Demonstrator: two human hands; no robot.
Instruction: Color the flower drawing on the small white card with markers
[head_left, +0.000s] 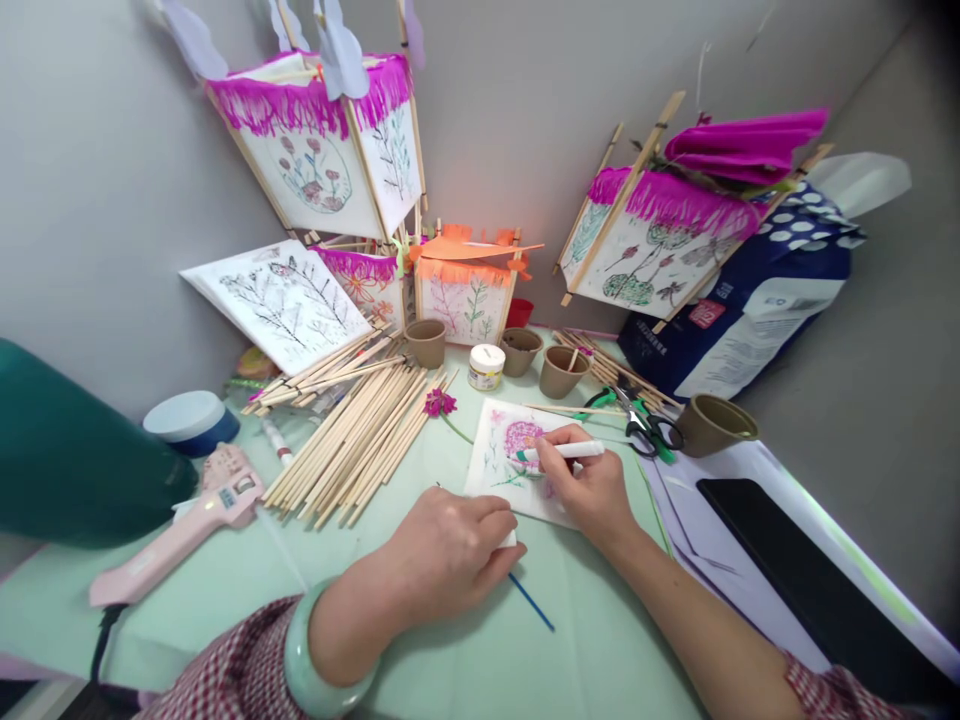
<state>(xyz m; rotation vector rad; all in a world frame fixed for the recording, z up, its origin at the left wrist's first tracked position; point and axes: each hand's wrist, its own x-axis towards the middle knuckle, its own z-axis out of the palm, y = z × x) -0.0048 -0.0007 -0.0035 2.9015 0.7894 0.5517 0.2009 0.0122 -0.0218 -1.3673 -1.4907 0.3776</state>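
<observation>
We note a white paper sheet (499, 465), pink flower drawing (523, 438), right hand (585, 490) grasping a white marker (566, 451), left hand (450, 555) curled at the sheet's edge, grip unclear

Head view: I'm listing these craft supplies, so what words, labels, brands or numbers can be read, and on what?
Blue bag: red tag and white label, too small to read.
White jar: label too blurred to read.
Pink glue gun: markings too small to read.
</observation>
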